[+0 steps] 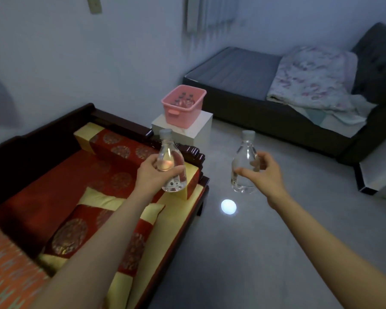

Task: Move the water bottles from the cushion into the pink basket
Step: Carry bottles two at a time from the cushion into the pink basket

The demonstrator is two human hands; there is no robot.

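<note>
Two bottles in hand, en route to basket.
L hand [152, 172] grips bottle [171, 166], R hand [264, 172] grips 2nd bottle [244, 166], both upright, caps up, off the cushion [60, 175]. Pink basket [183, 105] sits ahead on white box [187, 130], w/ bottles already inside.

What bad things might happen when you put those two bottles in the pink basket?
The pink basket already holds several bottles, so the two new ones may knock them or not settle. It also sits near the edge of the white box, so a bump might tip it off. Each hand holds a smooth bottle, the left hand one and the right hand one, and either could slip to the floor.
</note>
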